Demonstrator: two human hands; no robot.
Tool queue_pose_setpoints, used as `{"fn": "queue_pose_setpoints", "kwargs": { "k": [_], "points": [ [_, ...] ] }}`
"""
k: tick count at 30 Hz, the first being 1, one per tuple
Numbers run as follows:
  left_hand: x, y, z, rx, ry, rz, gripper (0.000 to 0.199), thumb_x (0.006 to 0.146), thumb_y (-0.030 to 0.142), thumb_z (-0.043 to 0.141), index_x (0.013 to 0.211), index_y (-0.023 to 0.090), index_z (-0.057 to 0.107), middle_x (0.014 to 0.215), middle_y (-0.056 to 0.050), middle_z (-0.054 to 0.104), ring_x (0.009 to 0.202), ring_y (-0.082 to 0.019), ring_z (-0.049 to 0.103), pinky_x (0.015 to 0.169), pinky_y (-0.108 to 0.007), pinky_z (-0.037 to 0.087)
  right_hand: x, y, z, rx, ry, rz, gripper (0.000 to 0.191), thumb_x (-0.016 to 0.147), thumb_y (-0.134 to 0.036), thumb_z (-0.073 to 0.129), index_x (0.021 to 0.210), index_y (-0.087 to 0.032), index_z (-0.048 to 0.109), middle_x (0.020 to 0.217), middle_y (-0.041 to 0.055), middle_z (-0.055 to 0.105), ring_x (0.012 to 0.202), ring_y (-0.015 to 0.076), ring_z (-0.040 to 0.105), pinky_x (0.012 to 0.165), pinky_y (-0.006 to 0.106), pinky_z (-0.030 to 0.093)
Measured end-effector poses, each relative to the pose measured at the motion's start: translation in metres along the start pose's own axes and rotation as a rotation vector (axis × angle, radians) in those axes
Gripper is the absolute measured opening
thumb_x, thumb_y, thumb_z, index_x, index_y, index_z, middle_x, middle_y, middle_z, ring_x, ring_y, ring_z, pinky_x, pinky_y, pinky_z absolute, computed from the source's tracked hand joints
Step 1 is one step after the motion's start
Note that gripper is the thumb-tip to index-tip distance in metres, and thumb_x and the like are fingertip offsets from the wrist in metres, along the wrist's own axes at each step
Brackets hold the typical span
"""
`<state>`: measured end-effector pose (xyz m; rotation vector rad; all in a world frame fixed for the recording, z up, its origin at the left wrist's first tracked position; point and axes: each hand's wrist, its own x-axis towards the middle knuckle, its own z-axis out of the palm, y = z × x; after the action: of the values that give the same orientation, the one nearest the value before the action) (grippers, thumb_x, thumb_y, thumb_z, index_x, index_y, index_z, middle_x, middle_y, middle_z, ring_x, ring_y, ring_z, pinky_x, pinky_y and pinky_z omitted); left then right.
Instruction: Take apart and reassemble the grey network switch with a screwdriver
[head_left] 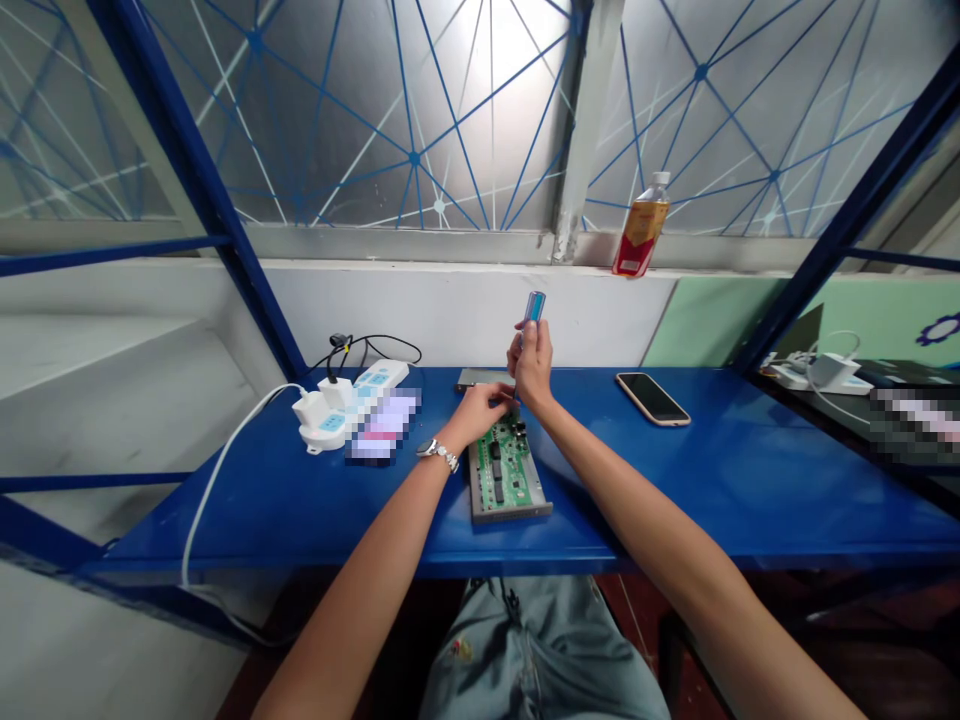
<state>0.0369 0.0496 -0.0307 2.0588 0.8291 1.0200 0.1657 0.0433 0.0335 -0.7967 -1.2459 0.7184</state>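
A green circuit board [504, 465] lies in a shallow grey metal casing [511, 517] on the blue table in front of me. My right hand [531, 362] is wrapped round a screwdriver [535, 306]; its translucent blue handle sticks up above the fist and its thin shaft points down at the board's far end. Close by the shaft, my left hand [484, 410] rests over the far left part of the board, thumb and fingers pinched together. Whatever lies between those fingertips is too small to make out. The screwdriver's tip is hidden.
Behind the board lies a flat grey metal piece [484, 377]. A white power strip [352, 405] with plugs and cables stands left, beside a blurred-out flat item [385, 427]. To the right is a smartphone [652, 398]. A drink bottle [641, 228] stands on the window ledge.
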Motion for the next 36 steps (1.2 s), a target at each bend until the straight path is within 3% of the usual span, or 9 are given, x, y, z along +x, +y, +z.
{"fn": "queue_pose_setpoints", "kwargs": {
  "k": [3, 13, 18, 23, 25, 30, 36],
  "points": [
    [0.000, -0.003, 0.000, 0.003, 0.022, 0.020, 0.020, 0.087, 0.021, 0.063, 0.099, 0.014, 0.078, 0.097, -0.010, 0.081, 0.093, -0.023, 0.076, 0.089, -0.034, 0.057, -0.002, -0.001, 0.006, 0.062, 0.118, -0.074, 0.052, 0.092, -0.080, 0.037, 0.097, -0.029, 0.044, 0.061, -0.0087, 0.027, 0.043, 0.0102, 0.024, 0.041, 0.025, 0.024],
    [0.000, -0.001, -0.002, -0.008, 0.023, -0.013, 0.015, 0.085, 0.023, 0.067, 0.093, 0.014, 0.076, 0.094, -0.010, 0.080, 0.091, -0.023, 0.076, 0.089, -0.034, 0.058, 0.001, -0.002, 0.004, 0.262, -0.067, 0.079, 0.056, 0.087, -0.082, 0.043, 0.088, -0.027, 0.047, 0.056, -0.0107, 0.023, 0.040, 0.0081, 0.017, 0.036, 0.023, 0.018],
    [0.000, 0.000, -0.002, -0.029, 0.045, -0.023, 0.015, 0.083, 0.029, 0.071, 0.089, 0.015, 0.073, 0.092, -0.010, 0.079, 0.090, -0.024, 0.075, 0.088, -0.035, 0.058, 0.003, 0.000, 0.000, 0.228, -0.138, 0.090, 0.061, 0.086, -0.086, 0.040, 0.083, -0.026, 0.049, 0.053, -0.0093, 0.032, 0.039, 0.0096, 0.032, 0.038, 0.026, 0.033],
    [-0.001, 0.005, -0.002, -0.016, 0.080, -0.044, 0.012, 0.082, 0.027, 0.071, 0.086, 0.016, 0.070, 0.088, -0.009, 0.078, 0.088, -0.024, 0.075, 0.085, -0.035, 0.058, -0.001, 0.000, -0.010, 0.084, -0.131, 0.000, 0.050, 0.078, -0.068, 0.073, 0.093, -0.027, 0.048, 0.059, -0.0083, 0.054, 0.052, 0.0125, 0.058, 0.050, 0.025, 0.049],
    [-0.002, 0.006, -0.002, -0.015, 0.075, -0.045, 0.013, 0.082, 0.028, 0.071, 0.087, 0.016, 0.070, 0.088, -0.008, 0.078, 0.087, -0.023, 0.075, 0.084, -0.034, 0.058, -0.004, -0.001, -0.016, 0.064, -0.099, -0.006, 0.052, 0.076, -0.063, 0.077, 0.098, -0.027, 0.048, 0.065, -0.0066, 0.062, 0.061, 0.0148, 0.066, 0.056, 0.027, 0.054],
    [-0.003, 0.004, 0.000, 0.062, 0.068, -0.012, 0.014, 0.083, 0.029, 0.070, 0.089, 0.016, 0.069, 0.085, -0.007, 0.077, 0.082, -0.021, 0.074, 0.079, -0.031, 0.057, -0.011, -0.005, -0.026, 0.006, 0.010, 0.000, 0.050, 0.075, -0.060, 0.079, 0.095, -0.024, 0.052, 0.070, -0.0026, 0.068, 0.069, 0.0165, 0.070, 0.060, 0.027, 0.056],
    [-0.003, 0.007, 0.000, 0.012, 0.086, -0.006, 0.014, 0.085, 0.030, 0.068, 0.089, 0.017, 0.068, 0.088, -0.007, 0.077, 0.085, -0.021, 0.074, 0.082, -0.032, 0.058, -0.013, -0.009, -0.024, -0.006, 0.003, -0.027, 0.048, 0.077, -0.061, 0.077, 0.098, -0.023, 0.055, 0.075, -0.0011, 0.070, 0.071, 0.0170, 0.072, 0.060, 0.027, 0.057]
  ]
}}
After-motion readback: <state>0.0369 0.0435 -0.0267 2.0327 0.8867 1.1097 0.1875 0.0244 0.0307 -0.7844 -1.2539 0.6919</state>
